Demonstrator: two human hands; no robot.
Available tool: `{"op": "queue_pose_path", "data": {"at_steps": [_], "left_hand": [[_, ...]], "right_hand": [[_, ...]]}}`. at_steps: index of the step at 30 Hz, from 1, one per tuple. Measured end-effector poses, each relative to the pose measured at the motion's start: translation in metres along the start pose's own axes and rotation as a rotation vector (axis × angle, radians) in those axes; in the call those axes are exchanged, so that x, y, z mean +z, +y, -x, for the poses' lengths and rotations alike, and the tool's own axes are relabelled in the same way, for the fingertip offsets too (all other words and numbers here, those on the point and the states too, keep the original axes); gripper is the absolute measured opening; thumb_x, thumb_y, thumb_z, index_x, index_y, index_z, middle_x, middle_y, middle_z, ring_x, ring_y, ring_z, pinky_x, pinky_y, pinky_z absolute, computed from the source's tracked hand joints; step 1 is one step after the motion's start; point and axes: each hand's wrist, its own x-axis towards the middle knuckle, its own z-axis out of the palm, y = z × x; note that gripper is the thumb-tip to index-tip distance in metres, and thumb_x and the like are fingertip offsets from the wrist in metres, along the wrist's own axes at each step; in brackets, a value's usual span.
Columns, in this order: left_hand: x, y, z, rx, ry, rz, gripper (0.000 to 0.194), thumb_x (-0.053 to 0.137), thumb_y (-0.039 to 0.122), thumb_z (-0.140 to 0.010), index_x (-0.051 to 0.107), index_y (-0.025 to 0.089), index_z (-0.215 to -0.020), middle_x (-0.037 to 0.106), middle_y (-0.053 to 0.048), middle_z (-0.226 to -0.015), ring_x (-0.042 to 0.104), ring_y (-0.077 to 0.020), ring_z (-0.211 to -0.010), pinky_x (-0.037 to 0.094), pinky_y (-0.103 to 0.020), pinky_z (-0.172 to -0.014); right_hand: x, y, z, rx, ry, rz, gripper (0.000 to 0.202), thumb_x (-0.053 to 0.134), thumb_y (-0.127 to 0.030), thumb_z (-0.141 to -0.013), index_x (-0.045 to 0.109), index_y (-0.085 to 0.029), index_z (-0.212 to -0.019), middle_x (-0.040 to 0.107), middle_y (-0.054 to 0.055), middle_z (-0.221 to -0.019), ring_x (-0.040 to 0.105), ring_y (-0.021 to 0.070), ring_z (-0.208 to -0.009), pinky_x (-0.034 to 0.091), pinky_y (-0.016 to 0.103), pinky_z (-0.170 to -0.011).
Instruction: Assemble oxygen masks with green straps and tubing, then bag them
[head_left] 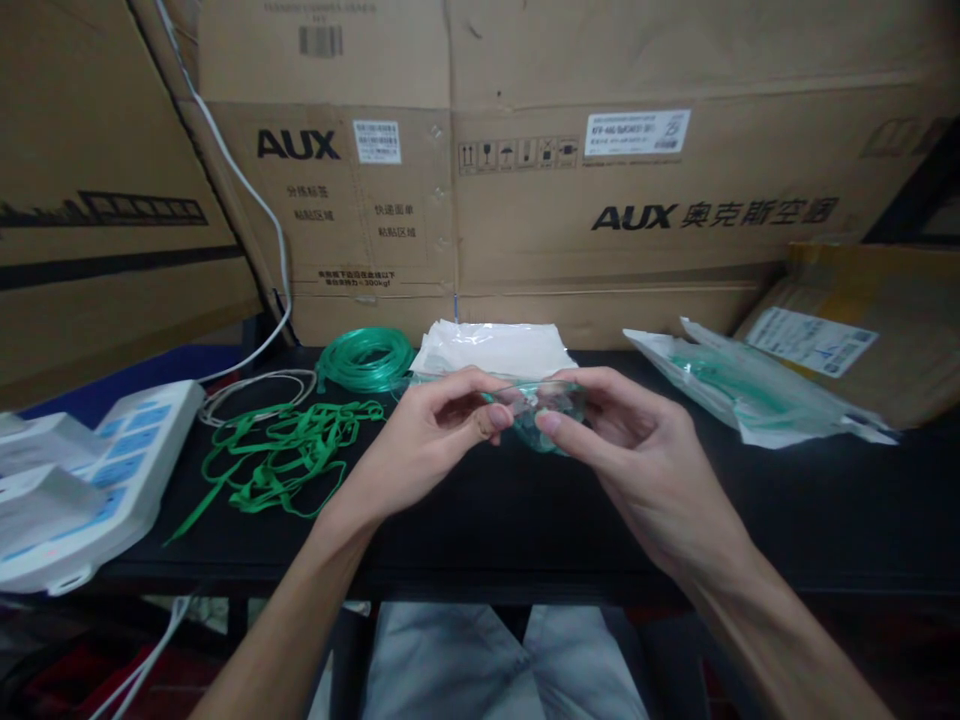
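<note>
Between both hands, a little above the black table [480, 530], is a see-through green plastic face mask [529, 436], seen partly edge-on. My left hand [431, 430] pinches its left side between thumb and fingers. On the other side my right hand [645, 435] grips it, thumb pressed on the near face and fingers behind. Fingers cover much of the mask's edges. Behind my hands lie white plastic-wrapped packs [491, 348]. A coil of green clear tubing [337, 372] rests left of those packs, with a loose tangle of green flat straps [292, 465] nearer me.
A white power strip [161, 425] with plugged-in adapters occupies the left side. A thin pale cable [255, 385] loops beside the straps. Clear pouches holding green parts [720, 385] lie right, before a taped carton [817, 300]. Large cardboard [525, 230] walls the back.
</note>
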Motion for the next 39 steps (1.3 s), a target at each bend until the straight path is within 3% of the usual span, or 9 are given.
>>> {"op": "queue_pose_path", "data": {"at_steps": [9,19,26,31,39], "left_hand": [[0.0,0.002,0.002,0.019,0.002,0.006,0.017,0.067,0.031,-0.094,0.071,0.014,-0.093,0.066,-0.002,-0.091,0.057,-0.0105,-0.073,0.048,-0.02,-0.069],[-0.001,0.008,0.003,0.034,0.022,-0.178,0.017,0.066,0.03,-0.094,0.073,0.015,-0.099,0.07,-0.005,-0.098,0.062,-0.0143,-0.078,0.049,-0.024,-0.07],[-0.001,0.005,0.002,0.25,0.014,-0.259,0.009,0.065,0.023,-0.094,0.072,0.017,-0.095,0.072,-0.008,-0.103,0.066,-0.0189,-0.097,0.053,-0.026,-0.078],[-0.003,0.001,0.003,0.426,0.05,-0.326,0.008,0.068,0.023,-0.092,0.074,0.018,-0.091,0.074,-0.008,-0.103,0.068,-0.0166,-0.089,0.054,-0.021,-0.065],[-0.004,0.002,0.003,0.568,0.104,-0.412,0.006,0.072,0.018,-0.089,0.076,0.019,-0.093,0.076,-0.007,-0.097,0.07,-0.0154,-0.085,0.056,-0.024,-0.076]], "right_hand": [[-0.003,-0.002,0.001,0.006,-0.043,0.017,0.022,0.082,-0.019,-0.08,0.079,-0.027,-0.1,0.076,0.002,-0.105,0.069,0.0207,-0.101,0.053,0.033,-0.093],[-0.008,-0.005,0.0,0.034,-0.077,0.101,0.017,0.083,-0.021,-0.079,0.081,-0.025,-0.095,0.075,0.003,-0.1,0.067,0.0201,-0.091,0.054,0.031,-0.081],[-0.011,-0.012,0.0,-0.091,-0.124,0.205,0.007,0.081,-0.023,-0.081,0.081,-0.028,-0.087,0.073,0.004,-0.096,0.066,0.0213,-0.095,0.055,0.035,-0.087],[-0.005,-0.023,0.004,-0.241,-0.052,0.38,0.01,0.082,-0.02,-0.079,0.081,-0.03,-0.081,0.073,0.003,-0.087,0.067,0.0205,-0.086,0.055,0.033,-0.08],[0.0,-0.028,0.009,-0.356,0.015,0.522,0.013,0.077,-0.021,-0.083,0.082,-0.033,-0.085,0.075,0.002,-0.087,0.069,0.0218,-0.08,0.057,0.035,-0.075]]}}
